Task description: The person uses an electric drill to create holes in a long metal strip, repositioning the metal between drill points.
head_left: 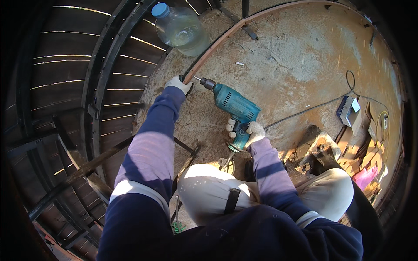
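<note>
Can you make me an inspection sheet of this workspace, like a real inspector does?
Surface: concrete floor, stained, with small bits lying on it.
Job's things: green drill, its bit pointing at the near end of a long brown strip; I can't tell if they touch.
Clutter: bottle with a blue cap; at right, a box, brown scraps and pink plastic.
Hands: both gloved; left hand grips the strip's end, right hand grips the drill's handle.
Cables: dark cable across the floor to the right, with a loop.
Surroundings: dark slats with light between them, at left.
</note>
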Demonstrator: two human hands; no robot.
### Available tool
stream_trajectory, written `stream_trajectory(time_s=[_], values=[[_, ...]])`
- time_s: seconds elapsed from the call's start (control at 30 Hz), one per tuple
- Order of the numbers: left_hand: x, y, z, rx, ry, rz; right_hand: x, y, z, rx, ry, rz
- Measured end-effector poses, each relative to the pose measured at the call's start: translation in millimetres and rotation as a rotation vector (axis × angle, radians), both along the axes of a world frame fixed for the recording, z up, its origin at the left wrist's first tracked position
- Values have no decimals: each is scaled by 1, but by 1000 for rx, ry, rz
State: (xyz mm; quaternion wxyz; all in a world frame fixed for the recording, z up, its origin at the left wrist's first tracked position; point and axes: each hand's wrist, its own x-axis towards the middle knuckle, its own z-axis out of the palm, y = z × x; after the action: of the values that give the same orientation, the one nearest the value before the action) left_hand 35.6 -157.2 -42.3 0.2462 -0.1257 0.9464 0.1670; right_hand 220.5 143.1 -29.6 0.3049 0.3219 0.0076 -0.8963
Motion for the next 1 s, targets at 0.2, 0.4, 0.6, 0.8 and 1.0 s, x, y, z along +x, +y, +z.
stream_trajectory(time_s=[0.2,0.4,0.6,0.8,1.0], values=[[0,-10,-10,58,50,6,3,11,-21,-5,66,42],[4,4,-4,-14,88,-5,3,30,-17,99,102,41],[8,4,6,78,100,47,-7,42,-6,187,308,82],[2,-4,-2,16,102,10,12,23,-2,254,408,-27],[3,-20,-3,27,74,66,14,7,-2,166,364,-41]])
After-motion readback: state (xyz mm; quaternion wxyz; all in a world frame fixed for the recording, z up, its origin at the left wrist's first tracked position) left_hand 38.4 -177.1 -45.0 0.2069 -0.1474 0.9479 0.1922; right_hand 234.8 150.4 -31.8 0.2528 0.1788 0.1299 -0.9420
